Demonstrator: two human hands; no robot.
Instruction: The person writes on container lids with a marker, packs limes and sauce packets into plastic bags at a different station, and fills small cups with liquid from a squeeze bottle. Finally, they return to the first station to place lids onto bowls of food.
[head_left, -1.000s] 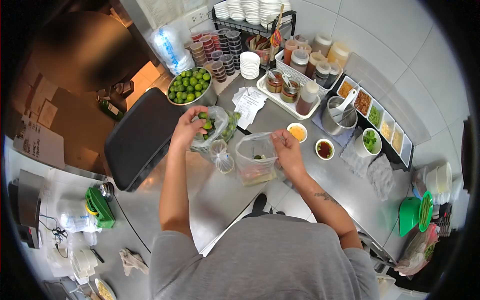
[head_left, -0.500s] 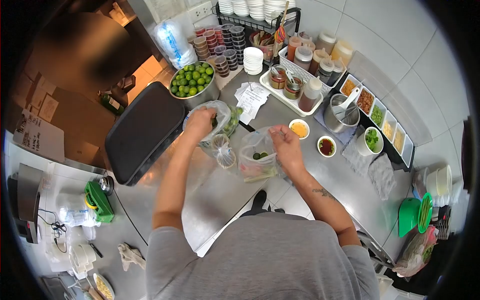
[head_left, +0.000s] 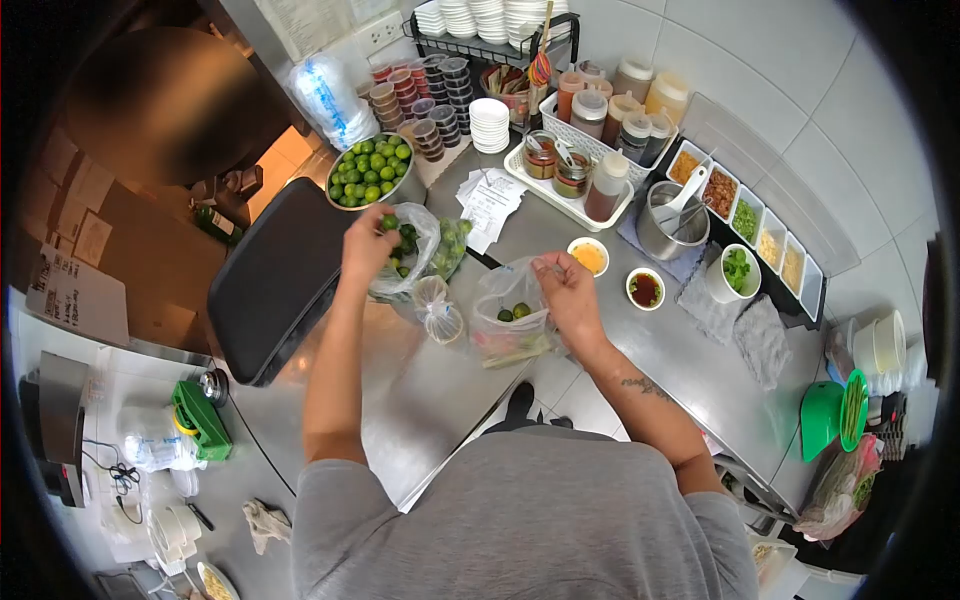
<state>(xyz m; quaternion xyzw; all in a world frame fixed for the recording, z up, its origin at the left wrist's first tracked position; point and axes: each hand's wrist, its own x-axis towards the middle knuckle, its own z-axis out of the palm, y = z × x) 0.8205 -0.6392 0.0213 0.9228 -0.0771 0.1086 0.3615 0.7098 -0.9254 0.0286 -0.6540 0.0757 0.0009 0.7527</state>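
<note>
My left hand point(head_left: 368, 240) is at the left edge of an open plastic bag of limes point(head_left: 408, 262), its fingers closed on a green lime point(head_left: 389, 222). My right hand point(head_left: 570, 290) pinches the upper edge of a clear plastic bag point(head_left: 508, 292) with a few limes and pale stalks inside. Between the two bags lies a small knotted bag point(head_left: 438, 312). Behind my left hand stands a metal bowl heaped with limes point(head_left: 370, 172). Another bag of green produce point(head_left: 450, 246) touches the open lime bag.
A black tray point(head_left: 275, 280) leans at the left. Paper slips point(head_left: 490, 208), a yellow sauce bowl point(head_left: 588, 257), a dark sauce bowl point(head_left: 645, 289) and a metal pot point(head_left: 672, 222) stand beyond my hands. A bottle basket point(head_left: 600, 135) is at the back.
My left hand has come up and left out of the lime bag, and a lime now shows at its fingers. My right hand still holds its bag. The view has shifted slightly.
</note>
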